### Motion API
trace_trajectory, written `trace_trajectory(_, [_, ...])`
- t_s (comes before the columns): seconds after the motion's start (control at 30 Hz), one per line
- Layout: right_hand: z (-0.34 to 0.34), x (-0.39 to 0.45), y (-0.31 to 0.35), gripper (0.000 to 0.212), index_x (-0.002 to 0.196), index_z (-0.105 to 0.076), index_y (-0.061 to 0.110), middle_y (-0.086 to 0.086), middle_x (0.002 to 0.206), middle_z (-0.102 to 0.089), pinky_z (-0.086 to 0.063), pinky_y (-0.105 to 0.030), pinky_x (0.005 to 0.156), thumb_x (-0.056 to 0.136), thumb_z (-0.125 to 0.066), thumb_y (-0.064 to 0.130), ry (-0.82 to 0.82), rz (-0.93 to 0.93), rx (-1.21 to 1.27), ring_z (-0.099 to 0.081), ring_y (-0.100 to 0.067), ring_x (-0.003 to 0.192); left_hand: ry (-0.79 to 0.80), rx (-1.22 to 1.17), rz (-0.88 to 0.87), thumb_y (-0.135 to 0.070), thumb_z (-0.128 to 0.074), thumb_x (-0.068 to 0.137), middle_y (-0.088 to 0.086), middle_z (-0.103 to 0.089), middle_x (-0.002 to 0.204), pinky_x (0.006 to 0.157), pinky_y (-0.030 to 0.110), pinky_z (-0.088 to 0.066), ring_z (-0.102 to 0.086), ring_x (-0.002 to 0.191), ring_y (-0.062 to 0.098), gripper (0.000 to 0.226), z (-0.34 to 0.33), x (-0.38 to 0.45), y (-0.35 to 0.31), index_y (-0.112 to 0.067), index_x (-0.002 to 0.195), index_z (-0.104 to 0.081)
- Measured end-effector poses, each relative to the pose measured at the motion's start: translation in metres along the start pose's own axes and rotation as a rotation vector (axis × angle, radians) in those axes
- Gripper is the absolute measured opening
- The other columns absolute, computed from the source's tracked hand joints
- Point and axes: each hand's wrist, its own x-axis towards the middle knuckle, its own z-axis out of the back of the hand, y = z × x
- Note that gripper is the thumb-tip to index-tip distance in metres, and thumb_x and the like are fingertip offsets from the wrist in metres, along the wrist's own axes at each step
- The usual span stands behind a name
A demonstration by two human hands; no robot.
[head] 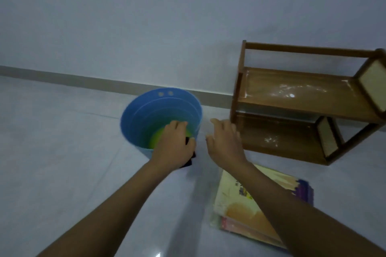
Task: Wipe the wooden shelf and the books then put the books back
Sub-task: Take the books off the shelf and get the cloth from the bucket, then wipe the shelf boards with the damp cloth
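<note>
No brand or label can be read anywhere; the top book in the stack of books (246, 204) carries a few small printed marks near its upper edge, too blurred to make out. The stack lies flat on the pale floor (62, 162) at lower right, partly under the right forearm; its top cover is cream with orange round shapes, and purple and pink edges of others show beneath, though their exact number cannot be told. One wooden shelf (302, 98) stands just beyond the books against the wall (167, 16), with two tiers, both bare of books and marked with whitish smears or dust. One blue bucket (160, 110) sits on the floor to the left of the shelf, with a yellow-green patch showing at its bottom. The left hand (174, 144) is over the near rim of the bucket, fingers curled around a dark cloth (191, 155) that peeks out beside the thumb. The right hand (225, 142) hovers between bucket and shelf, fingers loosely spread, holding nothing.
</note>
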Motion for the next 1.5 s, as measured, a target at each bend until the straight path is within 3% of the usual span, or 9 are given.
trace_trajectory(0.13, [-0.007, 0.014, 0.052, 0.060, 0.136, -0.040, 0.016, -0.006, 0.127, -0.043, -0.033, -0.036, 0.096, 0.077, -0.053, 0.012, 0.164, 0.231, -0.028, -0.039, -0.026, 0.115, 0.192, 0.116, 0.057, -0.039, -0.056, 0.079, 0.005, -0.061, 0.113, 0.082, 0.040, -0.051, -0.058, 0.099, 0.025, 0.046, 0.018, -0.008, 0.048, -0.013, 0.117, -0.054])
trace_trajectory(0.23, [-0.015, 0.013, 0.067, 0.049, 0.121, -0.050, 0.019, -0.003, 0.122, -0.050, -0.032, -0.036, 0.096, 0.075, -0.063, 0.025, 0.319, 0.390, -0.122, -0.044, -0.022, 0.110, 0.268, 0.163, 0.018, -0.036, -0.058, 0.082, 0.003, -0.069, 0.100, 0.074, 0.036, -0.052, -0.064, 0.084, 0.022, 0.027, 0.014, -0.013, 0.064, -0.017, 0.102, -0.057])
trace_trajectory(0.5, [-0.014, 0.023, 0.068, 0.023, 0.103, -0.062, 0.023, 0.001, 0.099, -0.066, -0.035, -0.038, 0.093, 0.082, -0.056, 0.017, 0.399, 0.449, -0.179, -0.058, -0.023, 0.094, 0.322, 0.384, -0.074, -0.037, -0.065, 0.080, -0.008, -0.068, 0.095, 0.114, 0.051, -0.018, -0.060, 0.101, 0.016, 0.015, 0.039, 0.006, 0.062, -0.031, 0.086, -0.054])
trace_trajectory(0.77, [0.098, 0.049, 0.032, 0.051, 0.116, -0.061, 0.021, -0.004, 0.113, -0.069, -0.057, -0.042, 0.086, 0.071, -0.083, 0.018, 0.627, 0.041, 0.827, -0.066, -0.022, 0.103, 0.285, -0.206, -0.237, -0.024, -0.069, 0.085, -0.009, -0.067, 0.089, 0.067, 0.016, -0.045, -0.062, 0.080, 0.002, 0.014, 0.115, 0.055, -0.019, -0.025, 0.096, -0.063])
trace_trajectory(0.93, [0.149, 0.056, -0.052, 0.045, 0.123, -0.058, 0.013, -0.012, 0.114, -0.068, -0.055, -0.050, 0.088, 0.081, -0.073, 0.009, 0.299, -0.339, 1.253, -0.067, -0.031, 0.102, 0.169, -0.387, -0.320, -0.044, -0.049, 0.095, -0.002, -0.061, 0.114, 0.078, 0.027, -0.047, -0.060, 0.100, 0.016, 0.038, 0.061, 0.116, -0.124, -0.017, 0.121, -0.055])
trace_trajectory(1.1, [0.192, 0.083, -0.144, 0.021, 0.114, -0.056, 0.014, -0.007, 0.101, -0.064, -0.048, -0.028, 0.059, 0.092, -0.057, 0.014, -0.105, -0.404, 0.563, -0.062, -0.025, 0.089, 0.062, 0.182, -0.331, -0.046, -0.038, 0.097, 0.015, -0.045, 0.141, 0.102, 0.048, -0.041, -0.046, 0.124, 0.031, 0.049, -0.008, 0.193, -0.171, -0.009, 0.127, -0.047])
trace_trajectory(1.2, [0.196, 0.091, -0.197, 0.035, 0.124, -0.054, 0.016, -0.006, 0.110, -0.064, -0.053, -0.035, 0.073, 0.089, -0.054, 0.011, -0.288, -0.368, 0.125, -0.060, -0.023, 0.094, 0.083, 0.430, -0.320, -0.044, -0.033, 0.098, 0.014, -0.014, 0.159, 0.117, 0.050, -0.019, -0.013, 0.147, 0.027, 0.062, -0.024, 0.219, -0.170, -0.006, 0.147, -0.025])
trace_trajectory(1.33, [0.171, 0.089, -0.234, 0.059, 0.145, -0.031, 0.034, -0.001, 0.151, -0.035, -0.038, -0.051, 0.104, 0.090, -0.050, 0.025, -0.050, -0.514, -0.245, -0.039, -0.034, 0.129, 0.112, 0.298, -0.292, -0.043, -0.038, 0.098, 0.014, 0.005, 0.161, 0.120, 0.046, -0.013, 0.005, 0.149, 0.029, 0.074, -0.035, 0.234, -0.167, -0.002, 0.151, -0.005])
trace_trajectory(1.5, [0.113, 0.105, -0.160, 0.062, 0.143, -0.024, 0.045, 0.004, 0.150, -0.032, -0.021, -0.055, 0.108, 0.088, -0.052, 0.040, 0.007, -0.379, -0.266, -0.026, -0.035, 0.132, 0.106, 0.157, -0.274, -0.046, -0.038, 0.098, 0.008, 0.005, 0.162, 0.120, 0.043, -0.014, 0.005, 0.149, 0.024, 0.074, -0.036, 0.238, -0.166, -0.005, 0.152, -0.009])
